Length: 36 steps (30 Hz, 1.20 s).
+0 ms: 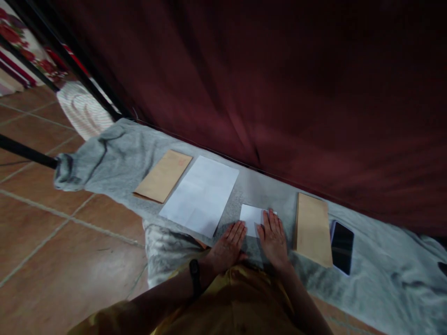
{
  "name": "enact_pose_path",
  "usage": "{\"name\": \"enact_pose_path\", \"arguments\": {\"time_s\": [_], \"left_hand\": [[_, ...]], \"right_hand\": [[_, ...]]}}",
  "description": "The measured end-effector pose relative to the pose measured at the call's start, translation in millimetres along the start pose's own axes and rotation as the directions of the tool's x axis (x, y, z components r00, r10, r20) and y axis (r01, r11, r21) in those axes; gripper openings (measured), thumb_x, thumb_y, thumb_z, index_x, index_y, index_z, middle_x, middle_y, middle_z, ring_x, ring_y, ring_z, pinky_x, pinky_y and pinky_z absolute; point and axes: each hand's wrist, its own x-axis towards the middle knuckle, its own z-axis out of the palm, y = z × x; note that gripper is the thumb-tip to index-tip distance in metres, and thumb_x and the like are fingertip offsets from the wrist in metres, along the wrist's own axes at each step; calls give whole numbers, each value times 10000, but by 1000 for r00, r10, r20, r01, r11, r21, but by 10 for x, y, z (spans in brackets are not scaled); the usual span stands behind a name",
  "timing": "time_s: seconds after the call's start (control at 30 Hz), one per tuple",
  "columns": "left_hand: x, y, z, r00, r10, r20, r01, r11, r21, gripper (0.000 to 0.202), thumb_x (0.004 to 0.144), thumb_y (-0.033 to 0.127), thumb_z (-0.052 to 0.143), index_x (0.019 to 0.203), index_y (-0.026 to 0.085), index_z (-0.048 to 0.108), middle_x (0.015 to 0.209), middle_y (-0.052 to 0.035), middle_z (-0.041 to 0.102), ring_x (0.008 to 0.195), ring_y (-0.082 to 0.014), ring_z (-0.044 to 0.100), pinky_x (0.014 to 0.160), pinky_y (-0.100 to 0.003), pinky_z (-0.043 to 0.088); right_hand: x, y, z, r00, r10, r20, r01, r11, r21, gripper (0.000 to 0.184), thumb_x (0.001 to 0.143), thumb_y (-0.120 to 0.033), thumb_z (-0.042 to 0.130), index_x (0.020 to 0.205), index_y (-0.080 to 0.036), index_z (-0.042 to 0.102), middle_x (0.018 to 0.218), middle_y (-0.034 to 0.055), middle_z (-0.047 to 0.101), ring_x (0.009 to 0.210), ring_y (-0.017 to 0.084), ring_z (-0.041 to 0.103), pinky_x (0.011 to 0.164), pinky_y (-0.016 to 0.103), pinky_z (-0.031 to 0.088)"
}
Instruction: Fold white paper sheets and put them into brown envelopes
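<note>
A small folded white paper (252, 217) lies on a grey cloth (118, 153). My right hand (273, 237) rests flat on the paper's right part, fingers stretched out. My left hand (227, 247) lies flat on the cloth with its fingertips at the paper's lower left edge. A dark band sits on my left wrist. Neither hand grips anything.
A larger white sheet (200, 194) and a brown envelope (164, 176) lie to the left. Another brown envelope (312, 228) and a dark phone (342, 246) lie to the right. A dark red curtain (279, 83) hangs behind; tiled floor (52, 232) is at left.
</note>
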Motion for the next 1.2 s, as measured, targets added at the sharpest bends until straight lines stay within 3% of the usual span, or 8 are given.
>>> {"name": "enact_pose_path", "arguments": {"time_s": [0.27, 0.43, 0.57, 0.73, 0.87, 1.0, 1.1, 1.2], "left_hand": [[-57, 5, 2, 1000, -6, -2, 6, 998, 64, 849, 984, 647, 378, 1521, -10, 393, 1609, -260, 358, 1479, -325, 400, 1201, -438, 275], [-58, -9, 38, 1000, 9, -30, -6, 997, 72, 836, 986, 637, 385, 1521, -6, 400, 1595, -260, 385, 1464, -329, 419, 1194, -441, 269], [-62, -29, 20, 1000, 11, -13, -10, 998, 59, 810, 990, 629, 377, 1529, 25, 399, 1592, -241, 408, 1464, -303, 422, 1203, -425, 260], [-60, -49, -13, 1000, 3, 4, -3, 999, 32, 772, 991, 589, 406, 1549, 55, 374, 1580, -217, 442, 1461, -279, 420, 1192, -404, 285], [-90, -59, 52, 999, 8, -33, -6, 998, 60, 764, 986, 576, 427, 1555, 68, 370, 1578, -212, 448, 1460, -279, 421, 1189, -411, 295], [-139, -25, 95, 996, -5, -84, 12, 996, 88, 684, 1000, 536, 424, 1497, 67, 465, 1553, -201, 488, 1434, -281, 461, 1178, -405, 316], [-128, -36, 19, 994, -22, -106, 26, 999, 36, 571, 1018, 462, 427, 1442, 94, 534, 1525, -157, 536, 1416, -244, 487, 1181, -368, 327], [-63, -300, -171, 987, -85, -135, 76, 995, -68, 484, 1017, 370, 440, 1445, 163, 532, 1511, -99, 565, 1415, -202, 489, 1202, -355, 321]], "right_hand": [[3, -3, -2, 1000, 3, -8, -3, 1000, -5, 609, 1089, -452, 303, 1573, -86, 350, 1648, 209, 305, 1521, 329, 294, 1205, 531, 313], [29, -159, -29, 1000, 5, 4, -5, 1000, 26, 582, 1090, -393, 294, 1595, -104, 310, 1633, 181, 353, 1519, 312, 308, 1215, 547, 288], [29, -304, -34, 996, -56, 70, 52, 997, 58, 553, 1088, -379, 289, 1595, -163, 341, 1658, 132, 318, 1517, 282, 321, 1233, 515, 265], [22, -344, -31, 995, -44, 88, 38, 997, 69, 559, 1086, -390, 277, 1602, -185, 333, 1679, 111, 271, 1516, 277, 325, 1244, 505, 241], [26, -359, -28, 996, -22, 84, 18, 998, 52, 575, 1080, -430, 301, 1599, -187, 344, 1685, 123, 245, 1520, 302, 313, 1238, 531, 238], [26, -379, -23, 997, -14, 81, 12, 1000, 28, 597, 1073, -472, 324, 1594, -183, 353, 1689, 141, 222, 1524, 321, 299, 1225, 555, 250], [27, -380, -24, 997, -21, 73, 18, 999, 30, 599, 1073, -475, 324, 1596, -185, 351, 1688, 144, 224, 1521, 319, 306, 1224, 553, 255], [31, -375, -27, 998, -21, 64, 18, 999, 33, 602, 1069, -493, 337, 1587, -189, 372, 1684, 142, 242, 1516, 320, 316, 1225, 549, 254]]}}
